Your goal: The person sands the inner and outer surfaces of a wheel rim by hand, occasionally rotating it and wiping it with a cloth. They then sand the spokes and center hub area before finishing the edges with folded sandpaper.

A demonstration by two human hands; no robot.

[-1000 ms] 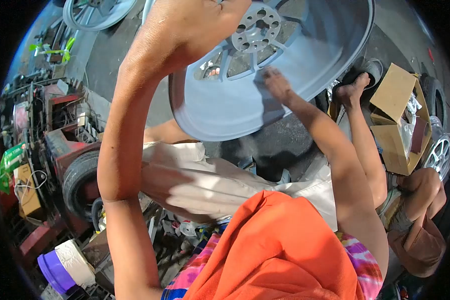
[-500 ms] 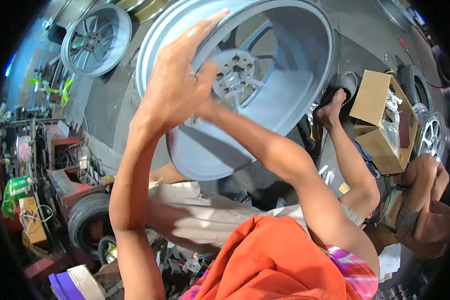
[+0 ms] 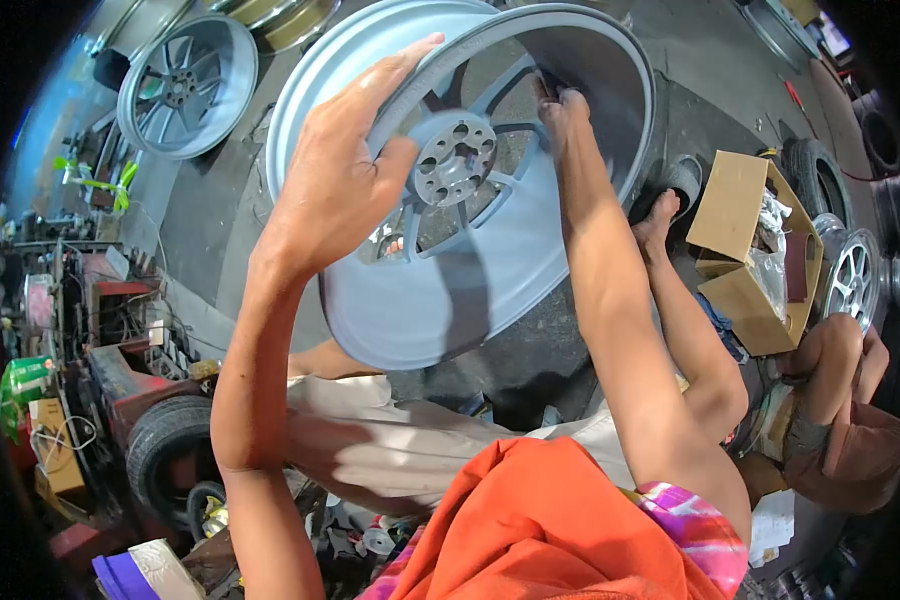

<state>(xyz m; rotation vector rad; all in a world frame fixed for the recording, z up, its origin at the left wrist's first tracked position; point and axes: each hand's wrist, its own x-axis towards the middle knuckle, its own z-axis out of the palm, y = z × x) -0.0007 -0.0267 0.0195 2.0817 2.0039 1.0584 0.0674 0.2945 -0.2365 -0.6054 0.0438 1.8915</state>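
One left hand (image 3: 338, 178), fingers spread, braces the tilted wheel (image 3: 456, 158) against them, probably for balance, while the right hand (image 3: 567, 112) reaches inside, fingers too blurry to call.

Left hand (image 3: 345, 170): back upward, fingers (image 3: 395, 66) stretched forward and close together, thumb (image 3: 396, 168) held apart.
Left wrist (image 3: 282, 262): bent, angling the hand rightward.
Left arm (image 3: 253, 370): extended forward along the left side.
Right hand (image 3: 567, 112): reaching forward, fingers partly hidden, their closure unclear.
Right arm (image 3: 615, 290): long reach, slanting inward from shoulder to wrist.
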